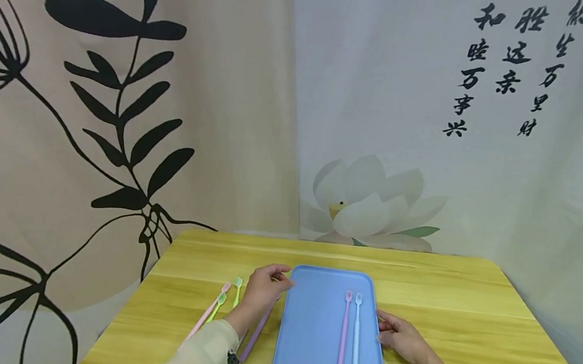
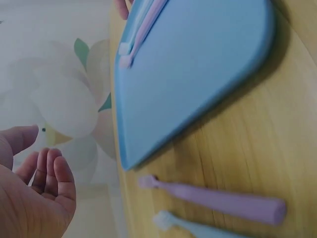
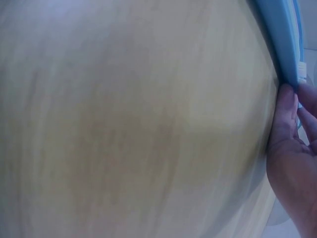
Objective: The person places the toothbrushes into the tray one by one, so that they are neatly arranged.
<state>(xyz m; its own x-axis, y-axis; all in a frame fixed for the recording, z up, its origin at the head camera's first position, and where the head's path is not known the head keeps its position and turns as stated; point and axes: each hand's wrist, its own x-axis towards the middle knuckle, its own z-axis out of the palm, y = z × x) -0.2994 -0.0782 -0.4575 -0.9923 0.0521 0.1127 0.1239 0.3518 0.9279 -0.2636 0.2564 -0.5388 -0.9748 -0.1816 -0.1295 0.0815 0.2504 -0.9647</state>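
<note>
A blue tray [image 1: 308,336] lies on the wooden table, carrying a purple toothbrush [image 1: 344,334] and a light blue toothbrush [image 1: 356,339] side by side in its right half. My right hand [image 1: 405,340] holds the tray's right rim; in the right wrist view thumb and fingers meet around that edge. Above the tray's upper left corner, my left hand [image 1: 263,291] hovers with fingers loosely bent and nothing in them. Another purple toothbrush [image 2: 223,198] lies left of the tray beside a light blue toothbrush [image 2: 195,227], which my left arm mostly covers in the head view.
Left of my left hand, a pink toothbrush [image 1: 206,314] and two yellow-green toothbrushes, one nearer [image 1: 217,306] and one farther [image 1: 237,291], lie on the table [image 1: 476,326]. A patterned curtain [image 1: 235,108] hangs behind the table's far edge.
</note>
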